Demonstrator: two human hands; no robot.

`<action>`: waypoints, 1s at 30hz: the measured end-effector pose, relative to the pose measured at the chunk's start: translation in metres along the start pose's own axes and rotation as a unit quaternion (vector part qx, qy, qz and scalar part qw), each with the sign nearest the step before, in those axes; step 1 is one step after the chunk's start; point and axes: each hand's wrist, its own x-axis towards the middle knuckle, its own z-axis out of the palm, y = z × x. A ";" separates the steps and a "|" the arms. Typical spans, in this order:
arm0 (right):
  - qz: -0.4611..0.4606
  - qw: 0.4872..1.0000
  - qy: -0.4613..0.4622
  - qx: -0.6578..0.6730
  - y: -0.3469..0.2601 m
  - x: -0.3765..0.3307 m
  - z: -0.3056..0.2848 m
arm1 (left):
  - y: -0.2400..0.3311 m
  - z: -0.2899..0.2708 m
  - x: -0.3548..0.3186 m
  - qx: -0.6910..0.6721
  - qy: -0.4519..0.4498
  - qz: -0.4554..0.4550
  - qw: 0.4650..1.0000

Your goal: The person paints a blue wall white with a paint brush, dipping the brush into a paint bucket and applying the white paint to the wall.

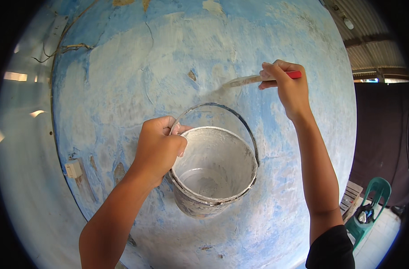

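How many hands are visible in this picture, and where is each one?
2: the left hand at lower left, gripping the bucket; the right hand at upper right, holding a paintbrush.

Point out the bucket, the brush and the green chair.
Bucket (215, 154): head view, on the far inner wall.
Brush (249, 80): head view, on its pale middle section.
Green chair (359, 228): head view, on the front of its seat.

A green plastic chair (358, 231) stood at lower right, a black bag (364, 210) on its seat, beside a slatted wooden crate (350, 194). Dark cloth (378, 130) hung behind (corrugated roofing (370, 22) showed above it).
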 end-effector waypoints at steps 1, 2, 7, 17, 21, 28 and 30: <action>0.004 0.999 0.000 0.035 -0.004 -0.008 -0.006 | -0.002 0.004 -0.003 0.000 -0.012 -0.006 1.000; 0.015 0.999 0.001 0.032 -0.010 -0.015 -0.010 | -0.004 0.009 -0.005 -0.003 -0.018 -0.011 1.000; -0.019 0.999 -0.009 0.042 -0.006 -0.054 -0.045 | -0.030 0.044 -0.006 -0.011 -0.043 0.002 0.999; -0.062 0.989 -0.106 0.079 -0.035 -0.134 -0.136 | -0.063 0.088 -0.058 0.097 -0.080 0.093 0.988; -0.043 0.981 -0.155 0.110 -0.033 -0.154 -0.180 | -0.054 0.103 -0.077 0.164 -0.075 0.052 0.982; -0.061 0.937 -0.324 0.118 -0.014 -0.166 -0.243 | -0.047 0.159 -0.115 0.183 -0.022 0.040 0.982; -0.061 0.922 -0.366 0.114 -0.009 -0.176 -0.257 | -0.049 0.179 -0.130 0.195 -0.001 0.038 0.980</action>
